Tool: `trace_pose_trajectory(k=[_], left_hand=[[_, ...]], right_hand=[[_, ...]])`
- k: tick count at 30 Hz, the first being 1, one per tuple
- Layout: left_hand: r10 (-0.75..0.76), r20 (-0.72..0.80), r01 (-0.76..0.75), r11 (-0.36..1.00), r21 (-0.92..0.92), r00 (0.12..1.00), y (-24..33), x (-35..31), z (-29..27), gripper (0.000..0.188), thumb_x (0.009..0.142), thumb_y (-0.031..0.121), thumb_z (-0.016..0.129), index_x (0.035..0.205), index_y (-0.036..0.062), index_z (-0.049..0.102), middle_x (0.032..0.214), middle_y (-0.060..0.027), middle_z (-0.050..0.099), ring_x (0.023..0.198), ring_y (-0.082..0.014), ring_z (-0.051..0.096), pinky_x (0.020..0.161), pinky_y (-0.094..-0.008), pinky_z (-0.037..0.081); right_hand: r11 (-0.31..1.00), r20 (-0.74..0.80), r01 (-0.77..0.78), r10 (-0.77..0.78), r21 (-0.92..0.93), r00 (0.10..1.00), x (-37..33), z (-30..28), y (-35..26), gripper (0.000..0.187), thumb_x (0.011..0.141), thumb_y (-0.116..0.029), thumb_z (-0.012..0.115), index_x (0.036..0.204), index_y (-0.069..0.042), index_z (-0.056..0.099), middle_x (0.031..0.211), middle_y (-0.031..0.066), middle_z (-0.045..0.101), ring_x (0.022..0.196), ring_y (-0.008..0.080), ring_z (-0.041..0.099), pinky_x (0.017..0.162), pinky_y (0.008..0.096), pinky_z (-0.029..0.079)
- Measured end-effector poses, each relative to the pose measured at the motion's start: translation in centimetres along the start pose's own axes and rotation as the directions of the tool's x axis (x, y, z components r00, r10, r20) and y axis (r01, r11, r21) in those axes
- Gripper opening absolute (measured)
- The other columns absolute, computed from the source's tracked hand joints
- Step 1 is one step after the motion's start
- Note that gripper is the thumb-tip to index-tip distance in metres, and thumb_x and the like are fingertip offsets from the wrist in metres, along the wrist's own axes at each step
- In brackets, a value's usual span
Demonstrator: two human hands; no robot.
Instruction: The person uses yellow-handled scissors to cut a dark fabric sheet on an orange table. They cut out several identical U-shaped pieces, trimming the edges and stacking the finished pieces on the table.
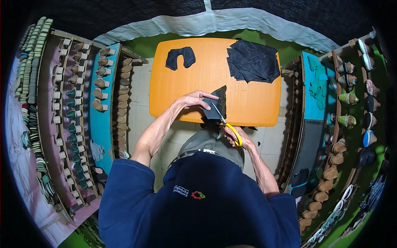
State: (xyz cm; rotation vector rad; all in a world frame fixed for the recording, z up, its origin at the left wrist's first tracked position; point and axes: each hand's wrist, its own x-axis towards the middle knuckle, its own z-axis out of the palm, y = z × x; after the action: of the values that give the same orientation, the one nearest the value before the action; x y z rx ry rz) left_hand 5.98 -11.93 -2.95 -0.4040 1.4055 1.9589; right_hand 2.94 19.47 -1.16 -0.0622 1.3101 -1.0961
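Over the near edge of the orange table (186, 89), my left hand (196, 100) grips a piece of black sheet material (214, 108), fingers on top of it. My right hand (242, 138) is closed round the yellow handles of a pair of scissors (234, 135). Their metal blades lie against the black piece, pointing up and left toward my left fingers. Whether the blades are parted is too small to tell. Farther off, a curved black cut piece (180, 58) lies at the table's far left, and a pile of black pieces (253, 62) at its far right.
Shelves of shoe lasts (74, 103) stand on the left. On the right, racks hold more lasts (324, 186) and several shoes (347, 99). A blue panel (310, 87) with green scraps stands right of the table. Small dark scraps lie on the tiled floor (264, 149).
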Motion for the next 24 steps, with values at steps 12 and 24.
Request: trace_pose_trajectory(k=[12, 24], left_hand=[[0.082, 0.028, -0.084, 0.995, 0.057, 0.996, 0.7, -0.9, 0.2, 0.07, 0.073, -0.006, 0.079, 0.139, 0.0089, 0.059, 0.119, -0.004, 0.069, 0.108, -0.0122, 0.062, 0.102, -0.0271, 0.045], [0.128, -0.009, -0.128, 0.992, -0.024, 0.992, 1.9, -1.3, 0.6, 0.068, 0.076, -0.003, 0.077, 0.14, 0.008, 0.058, 0.119, -0.0035, 0.068, 0.106, -0.0116, 0.063, 0.1, -0.0239, 0.045]], right_hand=[[0.998, 0.111, 0.035, -0.041, 0.056, 0.993, 0.3, 0.4, -0.5, 0.049, 0.097, -0.056, 0.058, 0.091, -0.007, 0.055, 0.061, -0.0037, 0.045, 0.048, 0.0065, 0.045, 0.044, 0.0229, 0.039], [0.995, 0.017, 0.058, -0.06, 0.081, 0.998, 0.9, 0.7, -1.0, 0.043, 0.097, -0.051, 0.061, 0.087, -0.01, 0.053, 0.062, -0.0036, 0.044, 0.047, 0.0061, 0.042, 0.042, 0.0238, 0.036]])
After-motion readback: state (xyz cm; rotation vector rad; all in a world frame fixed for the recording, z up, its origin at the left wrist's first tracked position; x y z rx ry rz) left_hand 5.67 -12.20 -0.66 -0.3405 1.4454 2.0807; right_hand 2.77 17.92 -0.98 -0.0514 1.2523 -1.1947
